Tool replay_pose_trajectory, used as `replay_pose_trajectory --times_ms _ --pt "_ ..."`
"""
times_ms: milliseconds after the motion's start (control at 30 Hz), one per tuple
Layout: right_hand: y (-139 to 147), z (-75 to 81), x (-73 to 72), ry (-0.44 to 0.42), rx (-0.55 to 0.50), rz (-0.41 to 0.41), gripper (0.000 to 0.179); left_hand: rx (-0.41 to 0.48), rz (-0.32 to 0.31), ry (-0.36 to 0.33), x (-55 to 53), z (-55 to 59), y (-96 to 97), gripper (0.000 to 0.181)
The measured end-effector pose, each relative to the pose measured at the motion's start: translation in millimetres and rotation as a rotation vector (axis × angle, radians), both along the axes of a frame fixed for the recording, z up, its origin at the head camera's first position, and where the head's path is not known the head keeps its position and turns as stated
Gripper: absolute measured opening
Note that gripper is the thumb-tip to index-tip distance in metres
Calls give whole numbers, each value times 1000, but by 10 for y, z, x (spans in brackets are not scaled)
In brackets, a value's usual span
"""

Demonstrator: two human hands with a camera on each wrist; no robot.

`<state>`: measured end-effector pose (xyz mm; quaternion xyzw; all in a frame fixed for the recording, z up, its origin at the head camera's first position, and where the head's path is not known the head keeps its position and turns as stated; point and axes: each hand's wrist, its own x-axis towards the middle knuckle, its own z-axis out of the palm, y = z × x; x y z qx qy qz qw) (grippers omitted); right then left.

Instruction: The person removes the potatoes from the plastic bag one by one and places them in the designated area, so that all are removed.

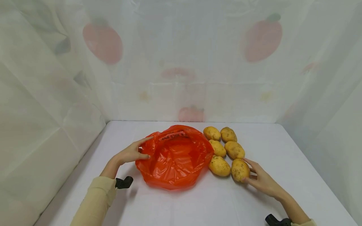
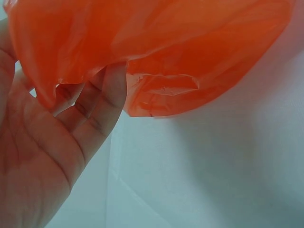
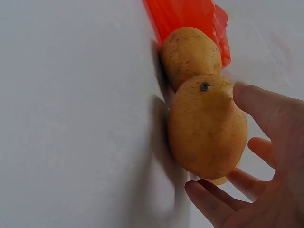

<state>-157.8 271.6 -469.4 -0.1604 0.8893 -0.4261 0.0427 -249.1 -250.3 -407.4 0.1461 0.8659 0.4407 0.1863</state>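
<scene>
My left hand (image 1: 130, 153) holds the left rim of a red plastic bag (image 1: 173, 163), whose mouth gapes upward. In the left wrist view, fingers (image 2: 111, 90) lie behind the thin orange-red plastic. At the right end of a group of potatoes, my right hand (image 1: 264, 181) spans one yellow-brown potato (image 1: 240, 170), thumb at its near end and fingertips at its far end. The right wrist view shows this potato (image 3: 209, 128) with a dark spot, the thumb (image 3: 247, 97) against its side and the other fingers curving around its end. The potato sits low over the table.
Several other potatoes, such as one at the front (image 1: 219, 166) and one at the back (image 1: 212, 133), lie between the bag and the right hand. The white table (image 1: 203, 207) is bordered by pale printed curtains (image 1: 220, 56) at the back and sides.
</scene>
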Motion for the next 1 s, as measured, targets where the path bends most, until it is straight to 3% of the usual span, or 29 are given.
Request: replay_pose_trajectory --times_ms 233,600,867,1000 --pt "20 97 -19 26 -31 21 68 2 2 5 -5 5 -9 77" --pt "4 172 -106 180 19 -5 50 38 -13 66 -11 -8 -10 78" --pt "-46 318 -182 239 66 -16 47 -65 15 192 -7 19 -42 79" --pt "-56 369 -241 276 100 -19 46 -109 55 206 17 61 -35 80"
